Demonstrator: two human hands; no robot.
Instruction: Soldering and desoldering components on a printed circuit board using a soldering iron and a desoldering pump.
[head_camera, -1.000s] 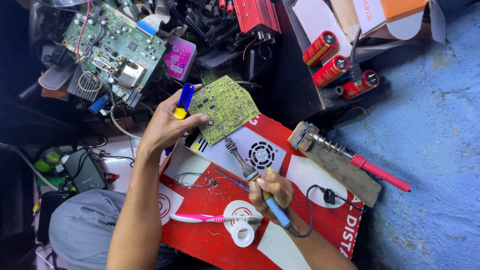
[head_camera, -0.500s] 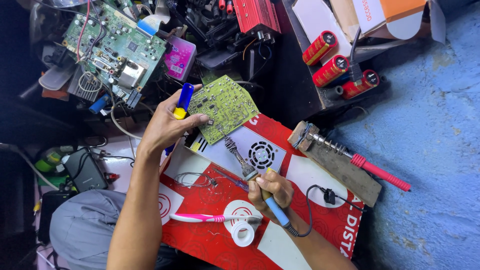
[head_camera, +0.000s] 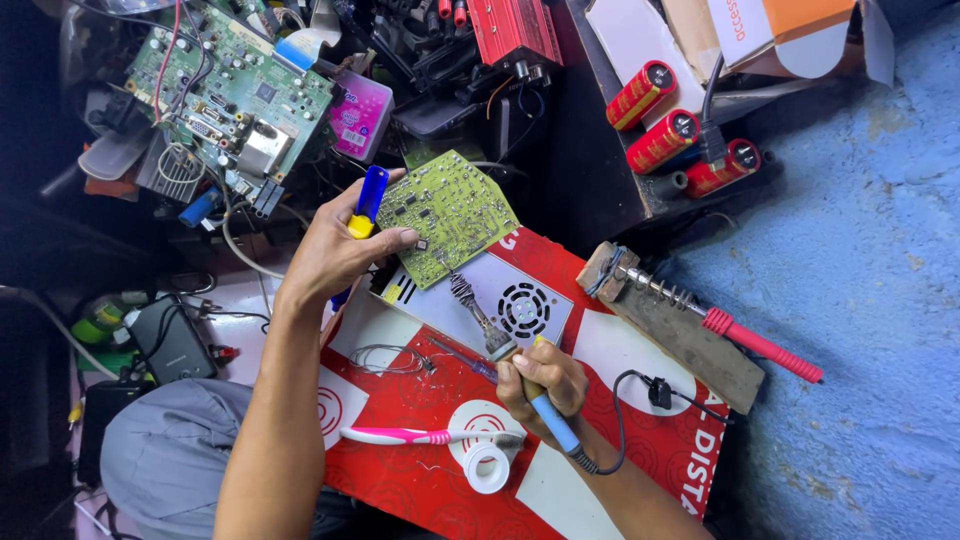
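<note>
Hands work over a red and white board (head_camera: 420, 470) that serves as the work surface. Left hand (head_camera: 345, 250) grips a blue and yellow tool (head_camera: 366, 200) in its closed fingers, and its fingertips press on the near edge of a green circuit board (head_camera: 450, 215). Circuit board lies tilted at the board's far edge, partly over a grey box with a round fan grille (head_camera: 520, 305). Right hand (head_camera: 545, 380) is clenched around the blue handle of a soldering iron (head_camera: 510, 355); the iron's tip points at the circuit board's lower edge, whether touching cannot be told. Its cord loops away from the wrist.

On the board, near the right hand: pink toothbrush (head_camera: 420, 436), white tape roll (head_camera: 487, 466), loose coil of thin wire (head_camera: 385, 358). Beside the board: second iron with red handle (head_camera: 720, 325) resting in a spring stand on a wooden block. Beyond it: three red cylinders (head_camera: 665, 125).
</note>
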